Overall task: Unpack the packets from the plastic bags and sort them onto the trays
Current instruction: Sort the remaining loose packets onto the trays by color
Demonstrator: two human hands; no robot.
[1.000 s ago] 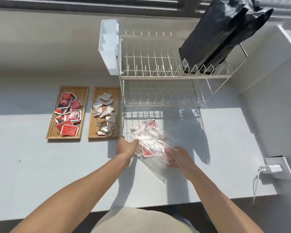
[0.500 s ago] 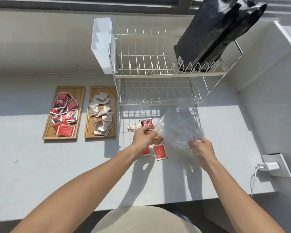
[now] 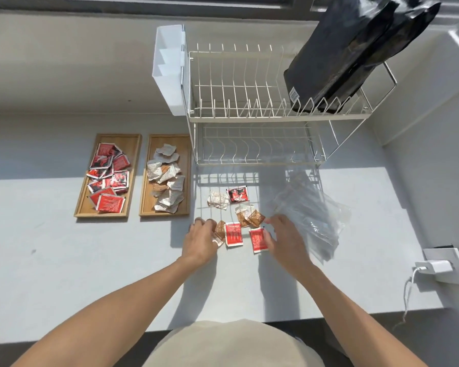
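Several loose packets lie on the grey counter below the rack: a red packet [image 3: 237, 195], a white one [image 3: 217, 200], a brown-and-white pair [image 3: 249, 216], two more red ones [image 3: 233, 234] [image 3: 257, 239] and a brown packet [image 3: 219, 231]. My left hand [image 3: 200, 241] hovers low with its fingers curled, its thumb side against the brown packet. My right hand [image 3: 285, 241] is spread flat, its thumb at the edge of the right red packet. The clear plastic bags [image 3: 312, 215] lie crumpled to the right of my right hand. The left wooden tray [image 3: 129, 144] holds red packets. The right wooden tray [image 3: 154, 142] holds white and brown ones.
A two-tier wire dish rack [image 3: 249, 115] stands behind the loose packets, with a black bag [image 3: 350, 49] on its top tier and a white caddy [image 3: 168, 67] on its left side. A wall socket with a white charger [image 3: 437, 266] and cable is at the right. The counter's front edge runs near my body.
Both hands let go of the clear bag, which now lies on the counter to the right. The packets are out on the counter, and both hands have come down beside them.
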